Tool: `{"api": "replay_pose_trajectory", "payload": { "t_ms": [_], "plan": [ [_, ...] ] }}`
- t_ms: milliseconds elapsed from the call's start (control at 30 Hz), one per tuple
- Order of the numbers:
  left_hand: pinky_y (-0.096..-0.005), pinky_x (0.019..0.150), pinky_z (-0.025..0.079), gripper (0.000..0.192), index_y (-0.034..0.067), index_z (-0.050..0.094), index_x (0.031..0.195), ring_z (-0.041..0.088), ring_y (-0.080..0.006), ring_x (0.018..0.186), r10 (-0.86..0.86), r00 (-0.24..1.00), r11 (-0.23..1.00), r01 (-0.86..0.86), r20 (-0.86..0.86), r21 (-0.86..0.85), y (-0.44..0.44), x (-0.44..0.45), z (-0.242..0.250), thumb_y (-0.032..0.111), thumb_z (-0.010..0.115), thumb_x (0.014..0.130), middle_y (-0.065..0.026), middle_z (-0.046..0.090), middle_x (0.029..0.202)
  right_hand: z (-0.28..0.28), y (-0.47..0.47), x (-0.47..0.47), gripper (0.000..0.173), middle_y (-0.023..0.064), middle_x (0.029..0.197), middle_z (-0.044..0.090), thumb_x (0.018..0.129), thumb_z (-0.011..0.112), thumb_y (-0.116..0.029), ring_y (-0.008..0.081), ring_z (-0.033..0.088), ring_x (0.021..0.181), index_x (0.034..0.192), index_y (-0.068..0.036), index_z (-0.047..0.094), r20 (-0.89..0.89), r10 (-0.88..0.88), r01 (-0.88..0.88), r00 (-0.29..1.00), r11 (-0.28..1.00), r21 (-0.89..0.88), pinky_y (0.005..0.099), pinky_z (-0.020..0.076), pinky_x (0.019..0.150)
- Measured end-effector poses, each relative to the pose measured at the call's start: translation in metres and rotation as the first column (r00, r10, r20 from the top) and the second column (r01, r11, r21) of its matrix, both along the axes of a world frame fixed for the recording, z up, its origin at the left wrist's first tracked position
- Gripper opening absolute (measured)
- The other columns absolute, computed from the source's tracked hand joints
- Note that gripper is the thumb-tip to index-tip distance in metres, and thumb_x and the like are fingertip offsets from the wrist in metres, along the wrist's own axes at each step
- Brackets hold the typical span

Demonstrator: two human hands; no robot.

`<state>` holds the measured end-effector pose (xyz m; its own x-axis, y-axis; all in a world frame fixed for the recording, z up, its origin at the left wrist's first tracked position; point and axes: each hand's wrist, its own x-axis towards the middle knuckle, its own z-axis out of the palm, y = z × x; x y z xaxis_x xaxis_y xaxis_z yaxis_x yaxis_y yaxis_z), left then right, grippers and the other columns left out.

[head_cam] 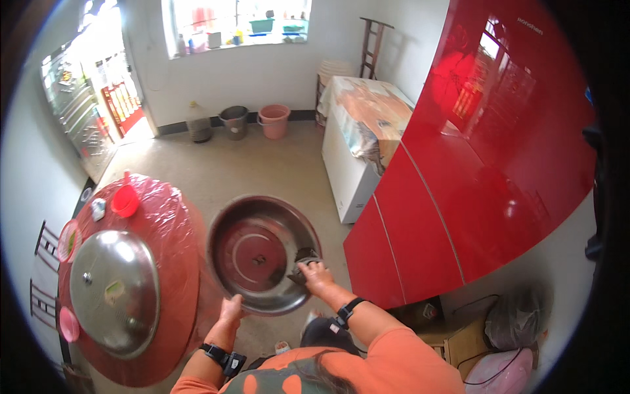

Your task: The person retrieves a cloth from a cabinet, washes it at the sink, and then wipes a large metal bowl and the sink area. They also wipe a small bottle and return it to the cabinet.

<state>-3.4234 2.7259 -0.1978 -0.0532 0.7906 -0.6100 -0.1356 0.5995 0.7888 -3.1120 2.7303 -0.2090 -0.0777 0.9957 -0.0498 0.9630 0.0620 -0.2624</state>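
Note:
A large metal basin [290, 231] is held in front of me, its inside facing up towards the camera. My left hand [231, 309] grips the near left rim of the basin. Inside the basin, against its right wall, my right hand [316, 276] holds a dark grey cloth or scrubber [304, 261]; which of the two cannot be told. Left of the basin stands a round table [174, 276] under a red plastic cover, bearing a large domed metal lid [118, 290].
A red plastic dipper [125, 201] and a pink bowl [69, 324] are on the table. A tall red refrigerator [472, 187] and a white chest freezer [339, 162] stand at the right. Along the far wall are a grey bucket [235, 123] and a pink bucket [274, 122].

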Motion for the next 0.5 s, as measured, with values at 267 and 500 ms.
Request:
{"api": "replay_pose_trajectory", "payload": {
  "t_ms": [267,500],
  "plan": [
    [-0.0405,0.065,0.060,0.024,-0.004,0.063,0.095,0.066,-0.0262,0.082,0.155,0.986,0.987,-0.158,0.067,0.036,0.199,0.079,-0.037,0.017,0.055,0.087,-0.0157,0.063,0.092,-0.019,0.179,-0.017,0.065,0.0059,0.118,0.058,0.081,0.060,-0.010,0.0154,0.055,0.104,0.144,-0.008,0.044,-0.882,-0.375,-0.354,0.286,0.814,-0.461,0.0262,0.0465,0.090],
    [-0.0414,0.079,0.062,0.039,-0.003,0.050,0.122,0.067,-0.0315,0.099,0.345,0.914,0.930,-0.302,0.214,-0.210,0.336,0.084,-0.013,0.014,0.049,0.086,-0.0183,0.063,0.113,0.011,0.344,0.155,0.030,0.0068,0.101,0.068,0.082,0.058,-0.030,0.0243,0.065,0.091,0.100,-0.007,0.065,-0.696,-0.462,0.085,-0.550,0.798,-0.597,0.0378,0.0512,0.085]
  ]
}}
